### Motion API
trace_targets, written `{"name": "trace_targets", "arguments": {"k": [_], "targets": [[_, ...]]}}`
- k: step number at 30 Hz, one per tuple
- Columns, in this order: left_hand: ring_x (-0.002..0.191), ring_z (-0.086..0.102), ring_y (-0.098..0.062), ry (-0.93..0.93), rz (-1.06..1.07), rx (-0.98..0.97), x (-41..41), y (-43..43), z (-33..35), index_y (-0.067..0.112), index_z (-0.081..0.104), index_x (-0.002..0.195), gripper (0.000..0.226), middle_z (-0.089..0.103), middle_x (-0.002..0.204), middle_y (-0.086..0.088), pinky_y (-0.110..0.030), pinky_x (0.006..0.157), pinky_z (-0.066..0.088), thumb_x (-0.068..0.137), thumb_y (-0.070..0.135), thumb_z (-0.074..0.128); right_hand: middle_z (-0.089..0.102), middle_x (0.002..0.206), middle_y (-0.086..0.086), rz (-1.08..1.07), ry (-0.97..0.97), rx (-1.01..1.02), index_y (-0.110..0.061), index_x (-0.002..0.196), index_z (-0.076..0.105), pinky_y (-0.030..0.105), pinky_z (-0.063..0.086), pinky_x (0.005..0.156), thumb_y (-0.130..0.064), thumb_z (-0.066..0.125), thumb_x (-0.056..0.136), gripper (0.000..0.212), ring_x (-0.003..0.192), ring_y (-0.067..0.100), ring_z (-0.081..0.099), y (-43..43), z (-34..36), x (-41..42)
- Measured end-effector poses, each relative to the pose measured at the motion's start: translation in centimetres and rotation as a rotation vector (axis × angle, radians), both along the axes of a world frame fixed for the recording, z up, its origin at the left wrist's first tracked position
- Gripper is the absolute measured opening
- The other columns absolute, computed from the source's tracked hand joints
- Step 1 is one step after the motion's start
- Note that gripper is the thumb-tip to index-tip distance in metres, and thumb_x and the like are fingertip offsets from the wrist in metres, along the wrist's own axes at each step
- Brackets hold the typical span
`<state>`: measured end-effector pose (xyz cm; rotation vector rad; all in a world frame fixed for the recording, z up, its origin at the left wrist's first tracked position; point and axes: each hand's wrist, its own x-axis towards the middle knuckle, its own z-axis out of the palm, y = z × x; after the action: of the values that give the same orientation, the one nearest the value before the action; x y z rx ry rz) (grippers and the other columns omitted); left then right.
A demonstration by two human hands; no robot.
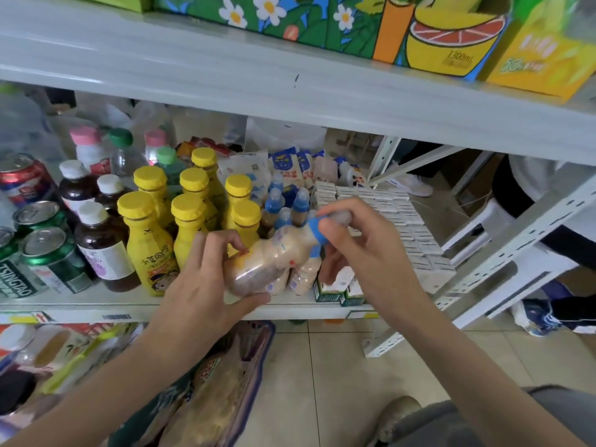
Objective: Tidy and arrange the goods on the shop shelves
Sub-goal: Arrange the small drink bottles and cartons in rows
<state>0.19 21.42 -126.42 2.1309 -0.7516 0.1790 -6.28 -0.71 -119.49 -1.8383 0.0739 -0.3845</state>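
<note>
Near the frame centre, both hands hold one beige bottle (267, 259) above the shelf (193, 306) edge. Its long axis is tilted, blue cap toward upper right. The left hand (206, 285) grips the base, the right hand (358, 250) pinches the cap.

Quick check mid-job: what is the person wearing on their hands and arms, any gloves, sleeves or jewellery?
Nothing that shows. The left hand and right hand are bare, with no gloves and no rings visible. The left forearm and right forearm are uncovered to the frame edge: no sleeves, watch or bracelet in view.
</note>
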Motion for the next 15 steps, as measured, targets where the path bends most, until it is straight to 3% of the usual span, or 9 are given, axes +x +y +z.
{"name": "trace_targets", "arguments": {"k": [4,6,9,12,13,15], "targets": [[0.098,0.048,-0.003,0.011,0.022,0.030,0.8,-0.1,-0.1,0.039,0.035,0.136,0.070,0.038,0.114,0.012,-0.030,0.080,0.050,0.079,0.055,0.073,0.058,0.060,0.013,-0.275,-0.175,-0.055,-0.007,0.106,0.061,0.039,0.054,0.045,-0.019,0.057,0.105,0.012,0.046,0.037,0.063,-2.3,0.2,3.2],[0.099,0.049,-0.003,0.039,0.029,0.069,1.3,0.0,-0.5,0.039,0.041,0.132,0.056,0.040,0.113,0.014,-0.032,0.082,0.051,0.085,0.052,0.069,0.057,0.059,0.007,-0.394,-0.264,-0.078,-0.016,0.101,0.057,0.041,0.053,0.043,-0.021,0.056,0.106,0.007,0.044,0.035,0.062,-3.6,0.3,6.0],[0.101,0.053,-0.007,0.024,0.009,0.089,1.9,0.0,-1.3,0.034,0.054,0.119,0.033,0.045,0.111,0.013,-0.036,0.081,0.055,0.090,0.041,0.069,0.058,0.058,0.002,-0.499,-0.251,-0.074,-0.019,0.089,0.055,0.041,0.052,0.044,-0.017,0.054,0.106,0.017,0.044,0.033,0.062,-5.9,0.3,11.3],[0.100,0.054,-0.009,0.020,-0.014,0.084,2.2,0.0,-2.0,0.031,0.061,0.111,0.021,0.048,0.108,0.011,-0.035,0.076,0.055,0.092,0.030,0.070,0.066,0.072,0.011,-0.548,-0.118,-0.182,-0.025,0.076,0.057,0.052,0.059,0.065,-0.022,0.055,0.094,0.018,0.066,0.036,0.067,-7.7,0.3,16.5],[0.099,0.055,-0.009,0.025,-0.018,0.091,2.3,0.1,-2.2,0.032,0.062,0.110,0.019,0.048,0.107,0.012,-0.033,0.075,0.054,0.093,0.029,0.069,0.068,0.080,0.013,-0.537,-0.029,-0.252,-0.021,0.075,0.061,0.051,0.059,0.077,-0.024,0.056,0.091,0.017,0.076,0.035,0.067,-8.0,0.3,18.0],[0.096,0.055,-0.008,0.031,-0.019,0.102,2.4,0.2,-2.4,0.032,0.063,0.107,0.014,0.049,0.106,0.013,-0.029,0.073,0.053,0.094,0.028,0.068,0.068,0.098,0.008,-0.464,0.099,-0.386,-0.011,0.092,0.069,0.034,0.052,0.087,-0.028,0.061,0.096,0.019,0.093,0.025,0.063,-8.1,-0.2,20.2]]}}
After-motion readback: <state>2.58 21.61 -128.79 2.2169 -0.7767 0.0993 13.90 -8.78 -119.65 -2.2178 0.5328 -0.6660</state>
